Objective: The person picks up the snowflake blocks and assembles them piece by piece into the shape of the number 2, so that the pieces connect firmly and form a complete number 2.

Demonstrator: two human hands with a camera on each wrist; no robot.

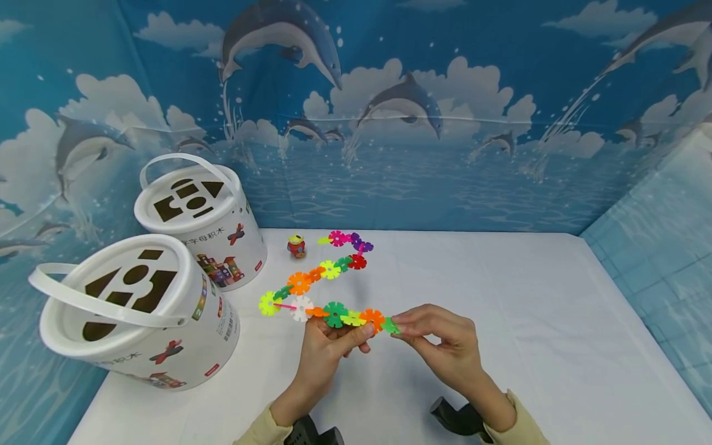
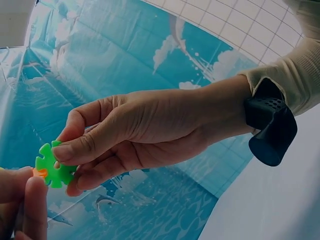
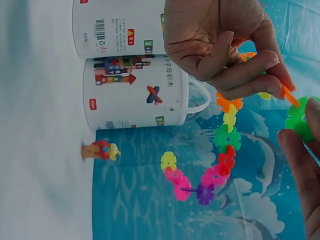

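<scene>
A long chain of snowflake-shaped plastic discs (image 1: 299, 283) in many colours hangs in a zigzag above the white table. My left hand (image 1: 328, 349) grips it near its near end, thumb and fingers on the orange disc (image 1: 372, 319). At that end my right hand (image 1: 439, 340) pinches a green disc (image 1: 391, 326) between thumb and fingers. In the left wrist view the green disc (image 2: 50, 165) meets the orange one edge to edge. The far part of the chain, in the right wrist view, ends in a yellow disc (image 3: 168, 161) beside pink ones.
Two white lidded buckets (image 1: 222, 334) with shape cut-outs and handles stand at the left. A small red and yellow figurine (image 1: 296, 246) sits beyond the chain. Behind the white table (image 1: 556, 309) hangs a blue dolphin-print cloth (image 1: 445, 185).
</scene>
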